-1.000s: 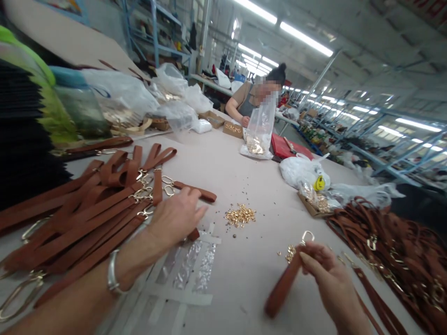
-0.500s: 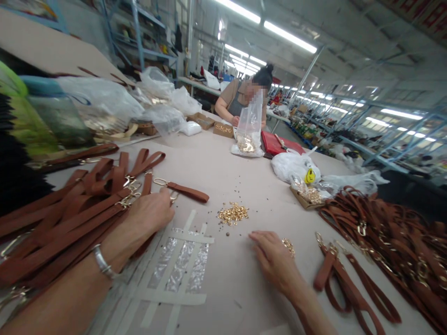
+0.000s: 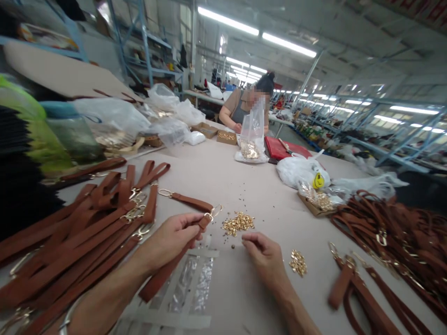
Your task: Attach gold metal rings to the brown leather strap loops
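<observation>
My left hand (image 3: 172, 239) is closed round a brown leather strap (image 3: 163, 274) near its end. A gold clasp (image 3: 215, 212) sticks out past my fingertips, and the strap's long part hangs down toward the taped clear plastic (image 3: 188, 279) on the table. My right hand (image 3: 267, 260) rests beside a pile of small gold fittings (image 3: 239, 224), its fingers curled and pinched together. Whether something small sits in that pinch is hidden. A smaller heap of gold pieces (image 3: 298, 263) lies to its right. Beyond my left hand is a short wrist strap (image 3: 192, 201) with a gold clip.
Many brown straps (image 3: 101, 218) cover the left side, and a tangled heap (image 3: 394, 237) of them lies at right. Plastic bags (image 3: 251, 139), small boxes (image 3: 226, 137) and a red folder (image 3: 284, 148) stand farther back. A co-worker (image 3: 240, 109) sits across the table.
My left hand has moved right from the strap pile, now with a strap and its clasp lifted in it. My right hand's fingers have curled from stretched out to pinched.
</observation>
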Demonstrator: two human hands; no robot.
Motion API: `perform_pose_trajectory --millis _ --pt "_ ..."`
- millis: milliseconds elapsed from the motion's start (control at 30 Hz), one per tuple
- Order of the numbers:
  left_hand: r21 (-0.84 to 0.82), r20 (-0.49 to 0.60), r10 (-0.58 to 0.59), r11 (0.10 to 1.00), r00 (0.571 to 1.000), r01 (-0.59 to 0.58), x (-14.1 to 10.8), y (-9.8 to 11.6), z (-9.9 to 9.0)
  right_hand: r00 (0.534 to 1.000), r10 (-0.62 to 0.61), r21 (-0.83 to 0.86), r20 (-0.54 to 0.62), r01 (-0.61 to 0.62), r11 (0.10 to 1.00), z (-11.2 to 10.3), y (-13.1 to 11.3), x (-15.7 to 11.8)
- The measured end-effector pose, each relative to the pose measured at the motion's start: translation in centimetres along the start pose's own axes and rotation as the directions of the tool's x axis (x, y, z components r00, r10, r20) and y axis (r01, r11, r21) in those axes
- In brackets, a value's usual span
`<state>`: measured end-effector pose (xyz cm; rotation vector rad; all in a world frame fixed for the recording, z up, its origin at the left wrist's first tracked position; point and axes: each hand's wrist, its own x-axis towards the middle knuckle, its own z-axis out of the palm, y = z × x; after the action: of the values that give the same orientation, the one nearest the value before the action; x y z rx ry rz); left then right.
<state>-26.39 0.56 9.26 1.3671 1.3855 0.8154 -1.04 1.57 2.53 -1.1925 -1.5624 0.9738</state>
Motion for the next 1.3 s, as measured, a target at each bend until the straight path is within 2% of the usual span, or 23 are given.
perform_pose_trajectory --millis 33,100,233,333,433,633,833,967,1067,1133,1233,1300 --pt "-0.129 0.044 -0.004 0.992 0.999 0.009 0.3 0.0 0.9 0.999 0.035 0.053 0.000 -0.035 0.998 0.0 -0.3 0.0" --pt "-0.239 0.121 -0.005 0.970 0.993 0.034 1.2 0.0 2.8 0.998 0.069 0.124 0.011 -0.070 0.990 0.1 -0.7 0.1" --pt "-0.260 0.253 0.029 0.965 0.967 0.039 2.4 0.0 5.6 0.983 0.172 0.418 0.065 -0.183 0.890 0.1 -1.0 -0.2" --pt "-0.214 0.273 0.082 0.977 0.958 -0.023 2.5 0.4 6.8 0.974 0.198 0.477 0.108 -0.225 0.850 0.1 -1.1 -0.3" --pt "-0.179 0.280 0.126 0.981 0.952 -0.078 2.3 0.8 7.5 0.968 0.224 0.453 0.112 -0.250 0.855 0.1 -1.0 -0.1" --pt "-0.094 0.240 0.112 0.991 0.964 -0.092 2.1 0.4 8.2 0.960 0.257 0.413 0.111 -0.280 0.867 0.2 -0.6 0.3" --pt "0.006 0.227 0.220 0.974 0.949 -0.227 1.9 -0.2 7.9 0.972 0.224 0.422 0.066 -0.231 0.877 0.6 -0.7 0.1" --pt "0.064 0.248 0.162 0.981 0.955 -0.183 1.7 -1.0 8.0 0.973 0.222 0.504 0.054 -0.219 0.836 1.4 -0.4 -0.2" --pt "0.007 0.247 0.032 0.999 0.968 -0.035 1.6 -1.3 8.0 0.979 0.195 0.450 0.057 -0.199 0.870 1.5 -0.4 -0.1" --pt "-0.039 0.226 -0.016 0.999 0.974 0.025 1.5 -1.2 7.9 0.981 0.182 0.364 0.062 -0.192 0.911 0.8 -0.7 0.2" --pt "-0.118 0.207 0.003 0.993 0.978 0.022 1.4 -0.8 7.5 0.981 0.191 0.170 0.022 -0.192 0.966 -1.6 -1.3 0.5" --pt "-0.160 0.199 -0.003 0.986 0.980 0.035 1.4 -0.8 7.3 0.983 0.181 -0.040 -0.019 -0.182 0.983 -3.9 -1.6 0.5"
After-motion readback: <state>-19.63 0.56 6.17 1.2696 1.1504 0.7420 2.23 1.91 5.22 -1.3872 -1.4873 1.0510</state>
